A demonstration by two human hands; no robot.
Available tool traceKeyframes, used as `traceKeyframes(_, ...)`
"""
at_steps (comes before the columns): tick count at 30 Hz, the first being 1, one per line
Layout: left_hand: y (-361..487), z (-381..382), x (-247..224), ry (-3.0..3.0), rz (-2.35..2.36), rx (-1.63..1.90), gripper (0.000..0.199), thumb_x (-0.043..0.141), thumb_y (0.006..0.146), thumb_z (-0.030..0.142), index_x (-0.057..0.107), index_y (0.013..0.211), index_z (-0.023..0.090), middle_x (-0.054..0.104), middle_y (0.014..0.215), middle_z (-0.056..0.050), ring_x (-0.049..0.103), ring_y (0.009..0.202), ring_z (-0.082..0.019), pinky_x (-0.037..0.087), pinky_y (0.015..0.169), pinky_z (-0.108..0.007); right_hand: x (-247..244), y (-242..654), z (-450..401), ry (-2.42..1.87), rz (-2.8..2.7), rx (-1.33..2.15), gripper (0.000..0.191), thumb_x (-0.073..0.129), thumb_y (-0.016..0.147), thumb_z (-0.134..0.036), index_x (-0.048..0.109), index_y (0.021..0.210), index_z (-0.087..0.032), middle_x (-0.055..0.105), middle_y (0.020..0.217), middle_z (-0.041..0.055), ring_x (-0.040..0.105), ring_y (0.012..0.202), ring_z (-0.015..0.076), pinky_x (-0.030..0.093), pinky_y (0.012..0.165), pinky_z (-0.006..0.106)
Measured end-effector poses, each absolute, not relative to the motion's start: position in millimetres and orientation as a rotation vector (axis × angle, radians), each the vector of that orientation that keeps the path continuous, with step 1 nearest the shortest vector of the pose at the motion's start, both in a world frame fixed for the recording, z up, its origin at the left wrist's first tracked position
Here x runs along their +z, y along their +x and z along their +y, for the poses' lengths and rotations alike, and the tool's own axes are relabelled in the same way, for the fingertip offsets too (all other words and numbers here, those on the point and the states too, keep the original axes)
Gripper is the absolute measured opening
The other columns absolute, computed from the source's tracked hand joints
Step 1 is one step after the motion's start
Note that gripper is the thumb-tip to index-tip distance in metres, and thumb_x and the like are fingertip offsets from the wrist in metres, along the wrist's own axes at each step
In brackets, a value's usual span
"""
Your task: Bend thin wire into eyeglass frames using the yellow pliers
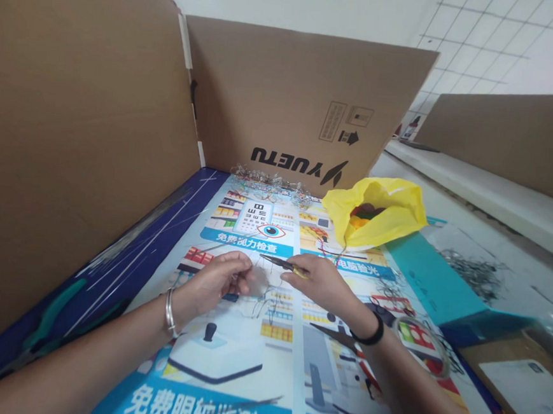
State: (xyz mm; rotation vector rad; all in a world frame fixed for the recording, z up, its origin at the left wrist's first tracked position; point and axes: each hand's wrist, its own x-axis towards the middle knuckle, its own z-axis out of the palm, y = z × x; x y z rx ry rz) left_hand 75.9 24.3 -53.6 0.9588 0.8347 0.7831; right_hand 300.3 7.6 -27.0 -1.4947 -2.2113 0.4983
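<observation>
roughly mid-sheet, the right hand (319, 277) holds the small pliers (279, 263), fingers wrapped round the yellowish handles, the dark nose pointing toward the left hand (217, 282). the left hand is just beside that nose, thumb and forefinger pressed together, the other fingers curled; whether a fine wire sits in that pinch i can't tell. thin wires (271, 302) lie on the printed sheet (225, 369) below and between the hands. an open pair of scissors (338, 335) lies by the right forearm. beyond that hand is an open yellow bag (396, 207), and tangled silvery wire (273, 181) lies along the foot of the cardboard panel (290, 93).
</observation>
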Motion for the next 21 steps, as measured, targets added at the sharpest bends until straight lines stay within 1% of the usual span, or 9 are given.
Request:
traceKeyframes(5, 77.5, 23.2, -48.0, 0.977, 0.888, 0.767, 0.015, 0.064, 0.074, 0.027, 0.061, 0.077, 0.013, 0.065, 0.069, -0.004, 0.052, 0.046, -0.008, 0.038, 0.047, -0.021, -26.8, 299.7, 7.5, -1.482, -2.232, 0.512, 0.022, 0.053, 0.082, -0.039, 0.066, 0.091, -0.023, 0.066, 0.086, 0.0015, 0.057, 0.078, 0.0159, 0.039, 0.067, 0.025)
traceKeyframes(8, 77.8, 22.5, -46.8, 0.97, 0.9, 0.76, 0.017, 0.066, 0.072, 0.028, 0.064, 0.078, 0.012, 0.064, 0.068, -0.004, 0.05, 0.046, -0.008, 0.038, 0.047, -0.021, -27.4, 299.6, 7.5, -1.49, -2.235, 0.502, 0.022, 0.053, 0.082, -0.038, 0.066, 0.092, -0.023, 0.066, 0.086, 0.0014, 0.058, 0.078, 0.0156, 0.039, 0.067, 0.025)
traceKeyframes(14, 77.4, 21.4, -46.8, 0.977, 0.886, 0.734, 0.018, 0.069, 0.07, 0.028, 0.063, 0.072, 0.011, 0.063, 0.066, -0.004, 0.051, 0.047, -0.008, 0.04, 0.049, -0.022, -30.1, 298.6, 7.3, -1.496, -2.228, 0.517, 0.022, 0.054, 0.082, -0.038, 0.066, 0.091, -0.022, 0.066, 0.086, 0.0009, 0.058, 0.077, 0.0149, 0.039, 0.065, 0.024)
traceKeyframes(21, 76.5, 22.0, -49.1, 1.007, 0.905, 0.701, 0.018, 0.065, 0.072, 0.029, 0.062, 0.067, 0.011, 0.064, 0.063, -0.004, 0.053, 0.047, -0.009, 0.039, 0.048, -0.022, -33.6, 296.6, 8.0, -1.49, -2.219, 0.519, 0.025, 0.054, 0.082, -0.039, 0.067, 0.094, -0.022, 0.066, 0.083, 0.002, 0.058, 0.075, 0.016, 0.039, 0.064, 0.024)
